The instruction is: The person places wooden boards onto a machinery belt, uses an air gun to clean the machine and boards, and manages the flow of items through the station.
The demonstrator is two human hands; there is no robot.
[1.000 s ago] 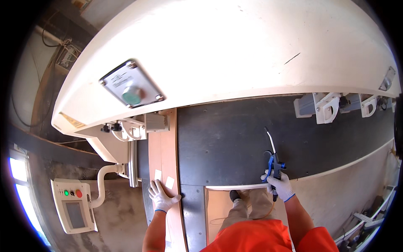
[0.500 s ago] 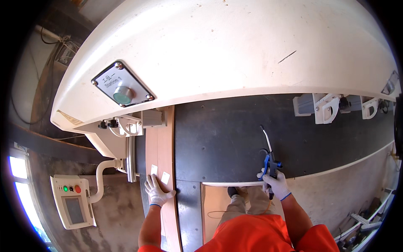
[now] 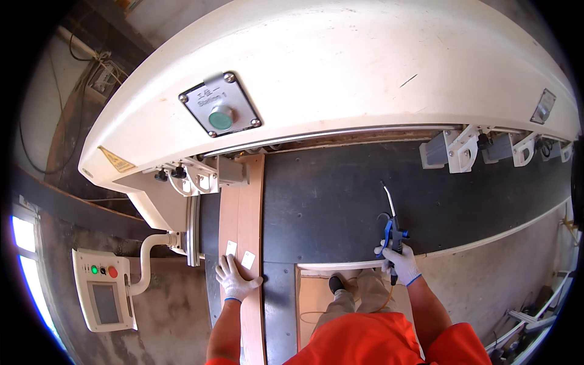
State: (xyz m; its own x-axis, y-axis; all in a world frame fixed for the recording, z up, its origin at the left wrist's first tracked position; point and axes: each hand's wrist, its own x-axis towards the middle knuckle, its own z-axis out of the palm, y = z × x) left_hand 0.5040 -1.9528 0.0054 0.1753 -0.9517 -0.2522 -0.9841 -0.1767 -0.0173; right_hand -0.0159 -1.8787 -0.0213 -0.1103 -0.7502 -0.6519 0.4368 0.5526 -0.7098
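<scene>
gripping an air gun (image 3: 397,238), touching pale wood (image 3: 251,210)

Bright window (image 3: 25,236) at left, daylight glare; pale floor (image 3: 471,283), right

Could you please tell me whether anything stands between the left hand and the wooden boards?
Nothing visible except its white glove: the left hand appears to rest on the wooden boards, beside two white labels.

White glare fills the window (image 3: 31,277) at lower left; I see bent edges and black corners.
</scene>
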